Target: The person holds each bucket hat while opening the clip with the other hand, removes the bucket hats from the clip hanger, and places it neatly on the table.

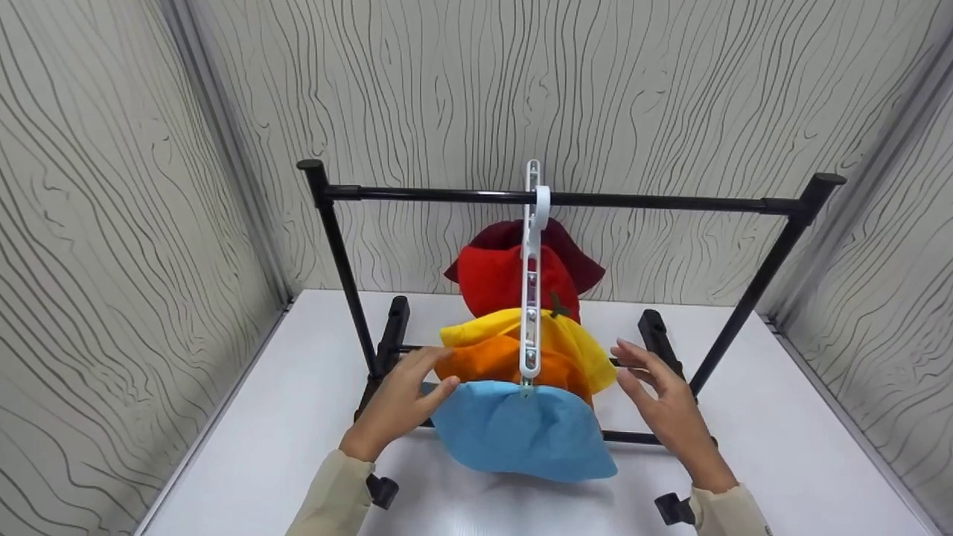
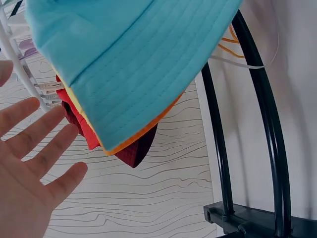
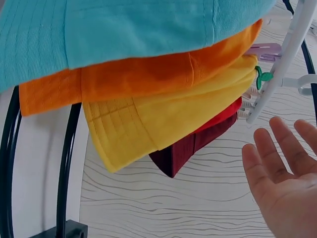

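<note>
in the head view my left hand (image 1: 406,394) sits at the left edge of the blue hat (image 1: 521,432), lower middle of the frame, and my right hand (image 1: 666,406) is just beside the yellow hat (image 1: 588,353), right of centre. the fingers of both are spread and loose, gripping nothing; i cannot tell whether the left ones brush cloth. behind the blue hat come the orange hat (image 1: 476,361), the yellow, then the red hat (image 1: 488,275) and the dark red hat (image 1: 584,268) near the centre, all hanging from one white hanger (image 1: 529,370) hooked over the black rail (image 1: 655,201) above the worktop (image 1: 774,447). with hats hung like this, i judge a light, even touch from both sides works best, one brim at a time: a hard tug could pull cloth from a grip like the purple clip (image 3: 265,51), or swing the hanger askew.
</note>
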